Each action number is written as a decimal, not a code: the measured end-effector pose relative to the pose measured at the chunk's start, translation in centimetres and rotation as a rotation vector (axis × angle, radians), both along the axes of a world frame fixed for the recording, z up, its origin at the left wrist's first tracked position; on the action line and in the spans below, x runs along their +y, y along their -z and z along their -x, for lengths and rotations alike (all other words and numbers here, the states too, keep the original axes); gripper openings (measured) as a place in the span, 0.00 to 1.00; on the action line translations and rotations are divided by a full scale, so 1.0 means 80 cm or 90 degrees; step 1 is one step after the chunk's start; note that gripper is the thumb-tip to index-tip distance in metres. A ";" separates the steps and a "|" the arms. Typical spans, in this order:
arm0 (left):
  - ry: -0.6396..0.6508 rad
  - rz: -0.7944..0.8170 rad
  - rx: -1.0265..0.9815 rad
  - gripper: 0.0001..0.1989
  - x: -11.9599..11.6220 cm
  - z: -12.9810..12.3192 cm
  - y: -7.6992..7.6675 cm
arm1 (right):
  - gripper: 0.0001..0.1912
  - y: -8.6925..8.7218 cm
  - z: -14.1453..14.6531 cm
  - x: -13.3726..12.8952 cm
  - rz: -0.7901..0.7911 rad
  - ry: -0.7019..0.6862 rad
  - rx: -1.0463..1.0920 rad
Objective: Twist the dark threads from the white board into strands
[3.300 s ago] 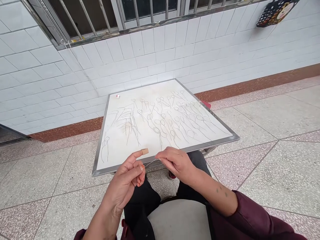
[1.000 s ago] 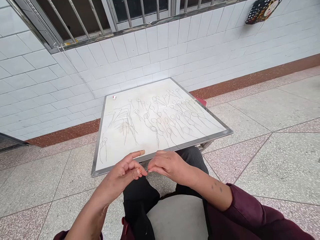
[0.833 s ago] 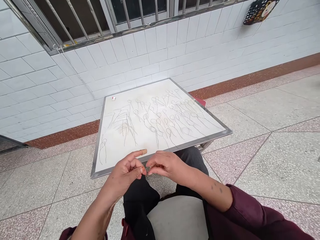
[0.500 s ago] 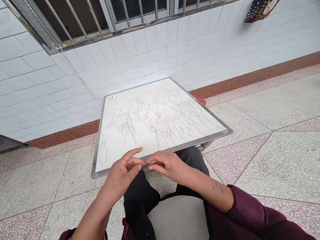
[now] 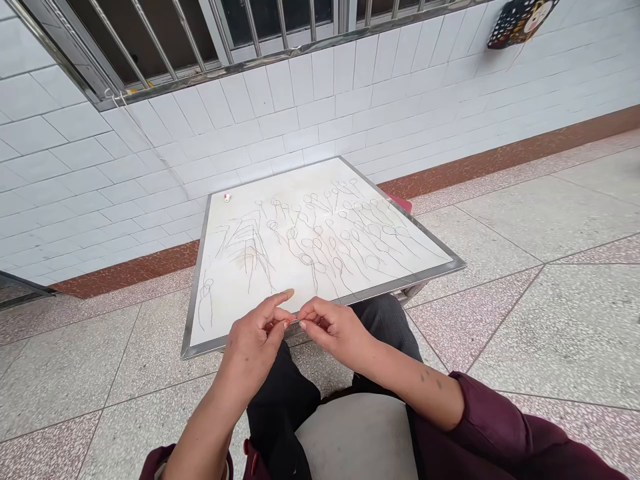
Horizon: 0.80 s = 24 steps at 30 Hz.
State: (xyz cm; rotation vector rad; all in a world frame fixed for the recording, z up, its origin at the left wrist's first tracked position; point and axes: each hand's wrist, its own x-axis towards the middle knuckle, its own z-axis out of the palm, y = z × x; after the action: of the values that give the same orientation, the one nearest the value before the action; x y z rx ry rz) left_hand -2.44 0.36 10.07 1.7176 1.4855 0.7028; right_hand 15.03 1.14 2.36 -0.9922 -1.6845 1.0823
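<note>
Both hands meet at the near edge of a white table (image 5: 295, 280) with a grey metal rim. My left hand (image 5: 257, 340) pinches something thin, too small to make out, between thumb and forefinger. Fingertips of my right hand (image 5: 333, 330) are pressed together just beside it, at the same thin piece. Many thin dark looped wires (image 5: 320, 267) lie across the middle and right of the tabletop. Bent wires without clear loops (image 5: 245, 233) lie left of the middle, and a couple of looped ones (image 5: 207, 293) sit near the left edge.
A small white and red object (image 5: 227, 197) is at the table's far left corner. Behind the table stands a white tiled wall (image 5: 300, 113) with a barred window (image 5: 225, 33). A dark patterned bag (image 5: 523, 23) hangs at upper right. Something red (image 5: 401, 203) shows beyond the right edge.
Both hands have shifted slightly up and to the right, still close together at the table's near edge. The wires on the table look unchanged.
</note>
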 end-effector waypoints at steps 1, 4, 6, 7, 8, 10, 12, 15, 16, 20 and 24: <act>0.001 0.000 0.001 0.21 0.001 0.000 0.000 | 0.03 0.001 0.001 0.000 0.007 0.006 0.011; 0.006 0.003 0.005 0.21 0.004 -0.001 0.000 | 0.02 0.003 0.004 -0.002 0.030 0.020 0.042; 0.010 0.005 0.011 0.21 0.006 -0.001 0.000 | 0.02 0.003 0.006 -0.004 0.048 0.027 0.052; 0.012 0.005 0.013 0.22 0.007 -0.001 0.000 | 0.02 0.003 0.007 -0.004 0.056 0.033 0.054; 0.013 0.005 0.014 0.22 0.008 -0.001 -0.001 | 0.02 0.003 0.008 -0.004 0.063 0.038 0.053; 0.014 0.004 0.013 0.22 0.009 -0.001 -0.001 | 0.02 0.003 0.009 -0.005 0.073 0.048 0.051; 0.015 0.010 0.009 0.22 0.009 -0.001 -0.001 | 0.02 0.003 0.010 -0.005 0.078 0.054 0.056; 0.021 0.022 0.005 0.22 0.010 -0.001 0.003 | 0.01 0.004 0.011 -0.005 0.101 0.051 0.078; 0.025 0.022 0.008 0.22 0.010 0.000 0.005 | 0.01 0.005 0.011 -0.006 0.111 0.048 0.087; 0.046 0.008 0.020 0.22 0.010 0.000 0.013 | 0.01 0.006 0.010 -0.006 0.141 0.037 0.118; 0.054 0.034 -0.032 0.22 0.008 -0.001 0.017 | 0.01 0.006 0.010 -0.006 0.150 0.040 0.130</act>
State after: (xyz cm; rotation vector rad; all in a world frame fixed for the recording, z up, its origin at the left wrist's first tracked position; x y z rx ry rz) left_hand -2.33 1.03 8.69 1.7000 1.3770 0.6511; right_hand 14.20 0.67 1.86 -1.0361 -1.3768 1.3149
